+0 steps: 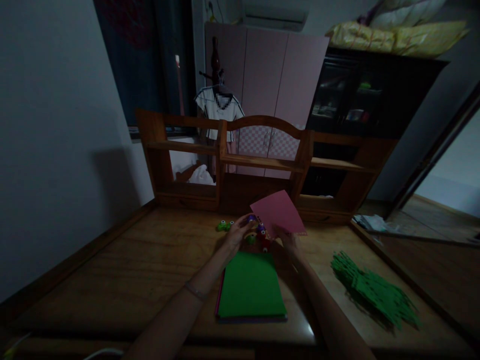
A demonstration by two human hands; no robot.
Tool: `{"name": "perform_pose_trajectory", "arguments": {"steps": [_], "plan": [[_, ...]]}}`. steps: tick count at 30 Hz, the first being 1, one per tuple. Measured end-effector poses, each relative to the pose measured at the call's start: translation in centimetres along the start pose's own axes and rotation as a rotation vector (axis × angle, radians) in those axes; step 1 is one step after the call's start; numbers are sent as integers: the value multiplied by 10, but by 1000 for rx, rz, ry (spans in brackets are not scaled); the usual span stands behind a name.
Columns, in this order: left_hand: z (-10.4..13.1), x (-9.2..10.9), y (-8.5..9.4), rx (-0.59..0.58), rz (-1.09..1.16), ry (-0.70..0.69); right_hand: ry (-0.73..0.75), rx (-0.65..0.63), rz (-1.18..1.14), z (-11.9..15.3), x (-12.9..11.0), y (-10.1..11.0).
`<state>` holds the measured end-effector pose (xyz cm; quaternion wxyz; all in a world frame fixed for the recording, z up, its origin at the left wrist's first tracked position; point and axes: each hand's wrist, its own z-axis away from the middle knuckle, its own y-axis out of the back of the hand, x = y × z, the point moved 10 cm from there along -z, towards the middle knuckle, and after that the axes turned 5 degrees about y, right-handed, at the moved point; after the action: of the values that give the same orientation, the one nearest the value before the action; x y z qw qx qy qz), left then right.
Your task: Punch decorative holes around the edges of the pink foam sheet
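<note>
My right hand (287, 241) grips a pink sheet (279, 212) by its lower edge, holding it tilted above the desk. My left hand (240, 231) is curled, with a small purple toy (251, 218) at its fingertips. Between the hands lie several small goggle-eyed toys: a purple one (261, 227), a green one (250, 239) and red ones (265, 243). Left of my left hand sit green goggle-eyed toys (225, 226). Nearer to me is a stack of coloured sheets with a green sheet (252, 290) on top.
A heap of green cut pieces (375, 290) lies on the desk (150, 270) at the right. A wooden shelf unit (262, 161) stands along the back edge. Behind it are a hanging shirt (219, 112) and a pink wardrobe (262, 75). The room is dim.
</note>
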<state>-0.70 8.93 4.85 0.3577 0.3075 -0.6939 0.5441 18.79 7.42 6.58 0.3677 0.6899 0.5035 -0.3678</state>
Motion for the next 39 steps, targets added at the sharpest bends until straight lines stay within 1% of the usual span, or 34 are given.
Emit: {"name": "perform_pose_trajectory", "arguments": {"steps": [5,9,12,17,21,27,33,36,39], "plan": [[2,1,-3,1,11,24,7,13,52,1,-6,3],[1,-4,0,16,32,62,43,-8,75,2,-13,0],[1,-3,2,22,26,48,45,-22,85,2,-12,-1],[2,0,-2,-2,-2,27,77,-15,103,0,-10,2],[3,-2,1,25,-5,44,81,-42,123,-1,-12,0],[1,-4,5,52,19,46,78,-26,102,2,-11,-1],[1,-4,3,42,-11,46,61,-9,96,0,-5,2],[2,-5,2,48,-22,61,66,3,80,-1,-7,3],[3,-4,2,53,-16,61,66,-18,73,1,-14,0]]}}
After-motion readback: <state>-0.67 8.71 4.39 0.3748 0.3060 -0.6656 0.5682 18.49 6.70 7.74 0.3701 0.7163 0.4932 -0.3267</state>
